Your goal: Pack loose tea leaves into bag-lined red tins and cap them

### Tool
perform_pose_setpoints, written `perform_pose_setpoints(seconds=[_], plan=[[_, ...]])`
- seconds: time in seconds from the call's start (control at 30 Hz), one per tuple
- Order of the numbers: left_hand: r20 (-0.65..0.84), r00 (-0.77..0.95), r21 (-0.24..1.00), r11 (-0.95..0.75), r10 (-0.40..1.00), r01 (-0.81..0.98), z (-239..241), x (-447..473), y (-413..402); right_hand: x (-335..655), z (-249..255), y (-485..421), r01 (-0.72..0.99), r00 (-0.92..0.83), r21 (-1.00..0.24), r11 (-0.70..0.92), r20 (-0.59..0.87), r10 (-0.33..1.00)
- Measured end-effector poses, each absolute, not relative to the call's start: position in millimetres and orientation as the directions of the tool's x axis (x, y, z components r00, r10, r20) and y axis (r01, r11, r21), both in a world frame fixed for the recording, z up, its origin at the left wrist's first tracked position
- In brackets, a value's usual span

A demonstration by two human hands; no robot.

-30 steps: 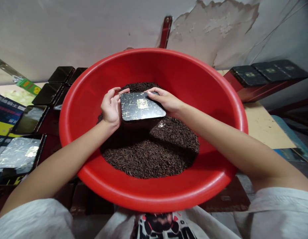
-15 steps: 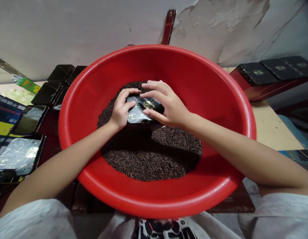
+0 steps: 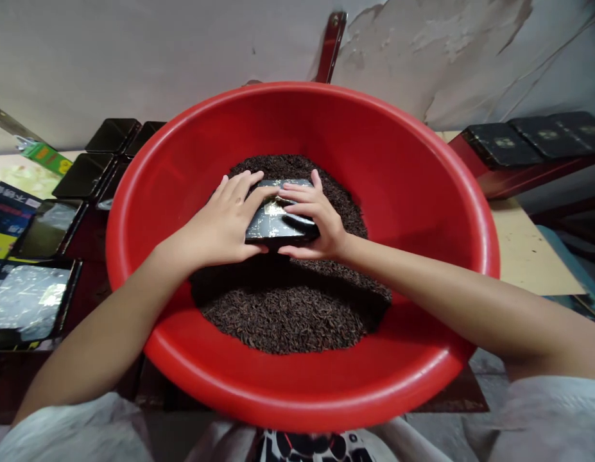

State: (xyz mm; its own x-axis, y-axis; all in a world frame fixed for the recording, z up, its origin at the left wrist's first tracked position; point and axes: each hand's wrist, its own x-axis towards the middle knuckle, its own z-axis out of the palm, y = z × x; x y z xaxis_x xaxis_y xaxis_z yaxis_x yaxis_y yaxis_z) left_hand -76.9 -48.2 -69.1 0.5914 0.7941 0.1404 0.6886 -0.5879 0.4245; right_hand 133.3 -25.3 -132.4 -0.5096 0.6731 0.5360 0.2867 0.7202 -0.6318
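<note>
Over a heap of dark loose tea leaves (image 3: 287, 317) in a big red plastic basin (image 3: 307, 401), both hands grip a black tin (image 3: 273, 226) with a marbled lid and a gold emblem. My left hand (image 3: 224, 221) wraps round the tin's left side, thumb low at the front edge and fingers over the top. My right hand (image 3: 321, 221) clasps the opposite side, its fingers across the lid and its thumb below the front edge. The tin's underside and back are hidden.
Open dark tins (image 3: 88, 174) stand in rows at the left, near a marbled lid (image 3: 30, 298) and a green box (image 3: 45, 156). Closed black tins (image 3: 502, 144) line the right. A peeling wall (image 3: 181, 51) rises behind the basin.
My left hand has shifted from the tin's top left corner to wrap its side, with the thumb now in front. My right hand's fingers have come down onto the lid and side.
</note>
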Motion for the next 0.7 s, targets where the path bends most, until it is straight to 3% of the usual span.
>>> perform_pose_setpoints(seconds=[0.33, 0.53, 0.6, 0.7], plan=[[0.097, 0.626, 0.452, -0.595, 0.774, 0.665, -71, -78, -49, 133, -131, -33, 0.400, -0.519, -0.599, 0.694, 0.476, 0.710], [0.084, 0.597, 0.391, -0.577, 0.798, 0.717, -67, -79, -49, 140, -128, -25, 0.318, -0.619, -0.557, 0.768, 0.492, 0.613], [0.091, 0.545, 0.459, -0.521, 0.833, 0.720, -65, -82, -44, 139, -125, -22, 0.291, -0.611, -0.584, 0.758, 0.497, 0.617], [0.119, 0.410, 0.698, -0.370, 0.905, 0.614, -69, -85, -31, 131, -121, -22, 0.218, -0.449, -0.714, 0.665, 0.532, 0.718]])
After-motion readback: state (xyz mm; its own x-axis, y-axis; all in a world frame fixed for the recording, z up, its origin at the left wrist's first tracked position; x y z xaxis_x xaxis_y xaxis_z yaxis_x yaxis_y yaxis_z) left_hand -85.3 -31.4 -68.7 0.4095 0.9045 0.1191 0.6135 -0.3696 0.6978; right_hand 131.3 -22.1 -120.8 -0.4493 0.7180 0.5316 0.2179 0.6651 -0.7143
